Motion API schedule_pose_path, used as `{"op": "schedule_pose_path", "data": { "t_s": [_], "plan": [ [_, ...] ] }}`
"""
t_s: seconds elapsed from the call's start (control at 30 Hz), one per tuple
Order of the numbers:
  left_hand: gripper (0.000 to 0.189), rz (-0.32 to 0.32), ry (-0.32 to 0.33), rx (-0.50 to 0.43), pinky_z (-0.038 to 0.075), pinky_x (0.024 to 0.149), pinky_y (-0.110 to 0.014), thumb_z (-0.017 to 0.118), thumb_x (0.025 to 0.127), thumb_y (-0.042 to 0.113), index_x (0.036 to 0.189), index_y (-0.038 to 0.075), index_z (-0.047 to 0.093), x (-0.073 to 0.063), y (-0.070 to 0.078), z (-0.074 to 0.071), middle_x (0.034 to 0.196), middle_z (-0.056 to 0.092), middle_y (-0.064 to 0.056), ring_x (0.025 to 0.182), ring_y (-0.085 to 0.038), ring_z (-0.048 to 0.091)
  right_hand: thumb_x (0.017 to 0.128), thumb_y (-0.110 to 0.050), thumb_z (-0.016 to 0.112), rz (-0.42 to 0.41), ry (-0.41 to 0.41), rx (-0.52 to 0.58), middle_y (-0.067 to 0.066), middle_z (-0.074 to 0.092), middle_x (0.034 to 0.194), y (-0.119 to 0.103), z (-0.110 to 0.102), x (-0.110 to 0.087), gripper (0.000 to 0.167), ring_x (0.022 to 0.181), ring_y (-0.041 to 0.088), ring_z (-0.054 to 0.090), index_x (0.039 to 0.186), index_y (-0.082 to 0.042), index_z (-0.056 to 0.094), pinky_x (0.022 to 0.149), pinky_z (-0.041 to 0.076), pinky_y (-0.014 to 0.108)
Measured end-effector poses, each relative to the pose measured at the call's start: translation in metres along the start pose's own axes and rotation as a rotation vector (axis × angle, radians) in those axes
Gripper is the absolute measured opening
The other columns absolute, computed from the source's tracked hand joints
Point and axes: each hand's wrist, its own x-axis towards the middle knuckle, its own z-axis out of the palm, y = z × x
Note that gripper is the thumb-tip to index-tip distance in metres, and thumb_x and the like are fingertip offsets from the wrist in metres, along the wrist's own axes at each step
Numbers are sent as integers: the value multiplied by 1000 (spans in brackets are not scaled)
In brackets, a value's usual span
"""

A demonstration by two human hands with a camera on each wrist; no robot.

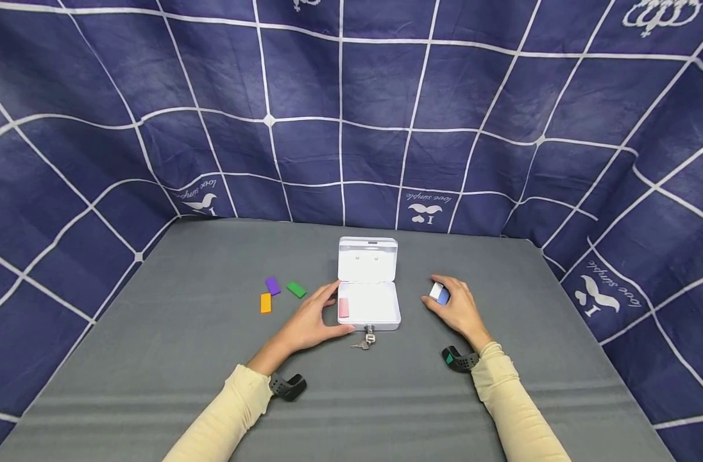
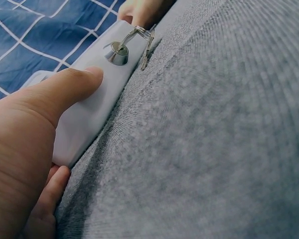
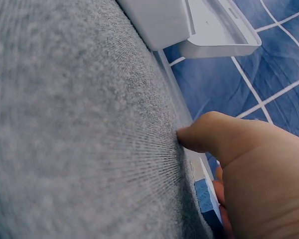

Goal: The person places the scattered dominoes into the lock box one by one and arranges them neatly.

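Note:
A white metal cash box [image 1: 376, 303] stands with its lid [image 1: 367, 263] raised. Inside, a pink block [image 1: 344, 308] lies along the left wall. My left hand [image 1: 313, 319] holds the box at its left side, thumb against the front face and fingers round the left wall. Keys [image 2: 146, 50] hang from the front lock [image 2: 116, 53]. To the right, my right hand [image 1: 458, 309] reaches round a white block [image 1: 435, 289] and a blue block [image 1: 443, 296] on the table. In the right wrist view, its thumb stands apart from the blue block [image 3: 205, 196], with fingers behind it.
Left of the box lie a purple block [image 1: 273, 286], a green block [image 1: 296, 289] and an orange block [image 1: 265, 303]. Grey cloth [image 1: 363, 404] covers the table. A blue curtain [image 1: 374, 154] with white lines encloses the back and sides.

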Motion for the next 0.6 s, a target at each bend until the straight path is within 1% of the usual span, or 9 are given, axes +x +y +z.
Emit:
{"op": "schedule_pose_path", "data": {
  "t_s": [0.1,0.23,0.33,0.4,0.53,0.6],
  "plan": [
    [105,6,-21,7,47,112,-42,88,81,43,162,8,31,0,1,-2,158,43,-12,130,-30,62,87,-20,79,-15,30,3,25,64,132,1,2,0,52,119,46,57,133,0,65,101,44,59],
    [106,2,-24,12,47,112,-42,87,81,46,162,7,30,-1,1,-7,159,42,-14,131,-30,61,87,-15,78,-38,49,14,25,67,128,1,5,5,48,117,46,59,132,-1,67,98,45,59],
    [105,-5,-4,15,48,112,-43,88,80,43,162,7,32,0,1,-8,158,43,-15,130,-31,62,88,-15,77,-64,55,30,24,67,127,2,6,8,47,116,44,60,132,-2,67,96,46,57],
    [105,-6,-1,16,48,112,-44,88,81,43,162,8,32,1,1,-8,158,43,-15,130,-31,62,88,-15,78,-77,65,40,23,68,126,3,6,9,47,114,42,61,132,-3,67,95,47,55],
    [106,-7,-30,8,47,112,-43,87,82,45,163,8,29,1,1,-6,160,41,-15,132,-31,60,86,-13,80,-80,85,48,22,69,124,5,7,6,47,109,40,64,130,-2,68,92,48,54],
    [106,-12,-39,1,47,113,-42,87,82,44,163,9,29,1,1,-5,160,40,-15,132,-31,60,86,-13,81,-66,98,62,20,71,124,5,6,4,49,109,38,66,132,-1,66,93,49,52]
  ]
}}
